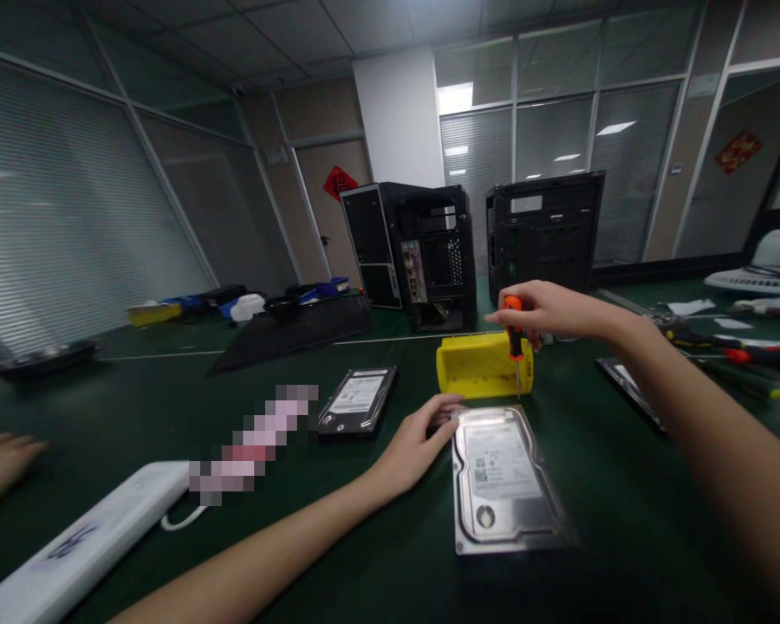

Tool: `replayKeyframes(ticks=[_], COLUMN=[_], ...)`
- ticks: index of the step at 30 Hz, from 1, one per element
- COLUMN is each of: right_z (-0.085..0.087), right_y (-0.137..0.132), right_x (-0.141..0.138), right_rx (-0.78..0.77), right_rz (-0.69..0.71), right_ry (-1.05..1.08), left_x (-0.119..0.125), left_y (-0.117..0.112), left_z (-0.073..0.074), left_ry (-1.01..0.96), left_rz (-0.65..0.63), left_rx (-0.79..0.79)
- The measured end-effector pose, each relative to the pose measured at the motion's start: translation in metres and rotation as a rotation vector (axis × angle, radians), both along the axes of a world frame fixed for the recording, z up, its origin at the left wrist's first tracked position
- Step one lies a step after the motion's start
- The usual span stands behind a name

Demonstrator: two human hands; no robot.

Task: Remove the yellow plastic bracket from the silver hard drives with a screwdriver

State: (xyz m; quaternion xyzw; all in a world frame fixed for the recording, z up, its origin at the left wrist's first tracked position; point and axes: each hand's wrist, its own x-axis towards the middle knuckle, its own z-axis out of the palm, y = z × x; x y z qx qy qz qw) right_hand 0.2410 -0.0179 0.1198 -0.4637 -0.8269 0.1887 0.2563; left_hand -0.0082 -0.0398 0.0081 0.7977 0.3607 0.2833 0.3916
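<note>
Head view: right hand [526, 314] wrapped round orange-black screwdriver [515, 334], tip down near silver hard disk drive [503, 477]; left hand [422, 440] partly open, touching drive's corner, drive just right of it.

And it's orange over black on your screwdriver [516, 345] at one o'clock, bright yellow on the bin [471, 371] behind it! Your hard drive [512, 513] gleams silver, white label [505, 455] bearing a black-and-white code grid [481, 476]; deep green surface [380, 559] beneath. Ten o'clock: a white box [107, 524] with dark scrawl [73, 541], beyond it finely striped grey blinds [71, 208]!
</note>
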Motion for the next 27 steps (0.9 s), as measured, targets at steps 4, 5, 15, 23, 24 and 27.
replayKeyframes(ticks=[4, 5, 15, 23, 24, 27], right_z=[0.001, 0.001, -0.004, 0.004, 0.004, 0.005], right_y=[0.0, 0.0, 0.004, -0.001, -0.002, -0.003], right_x=[0.0, 0.0, 0.002, 0.01, 0.009, 0.009], right_rx=[0.049, 0.07, 0.163, 0.012, 0.015, 0.012], right_rz=[-0.028, -0.036, -0.138, -0.063, -0.055, -0.067], right_ry=[-0.049, -0.067, -0.113, -0.062, -0.06, -0.056], left_x=[0.0, 0.001, 0.001, 0.001, 0.0, 0.001], left_y=[0.0, 0.0, 0.0, -0.001, 0.0, 0.001], left_z=[0.001, 0.001, 0.002, 0.002, 0.002, 0.001], left_ry=[0.006, 0.009, 0.029, 0.028, 0.029, 0.021], left_rz=[-0.005, -0.007, 0.005, 0.014, 0.012, 0.006], left_rx=[-0.01, -0.015, -0.011, -0.007, -0.008, -0.011])
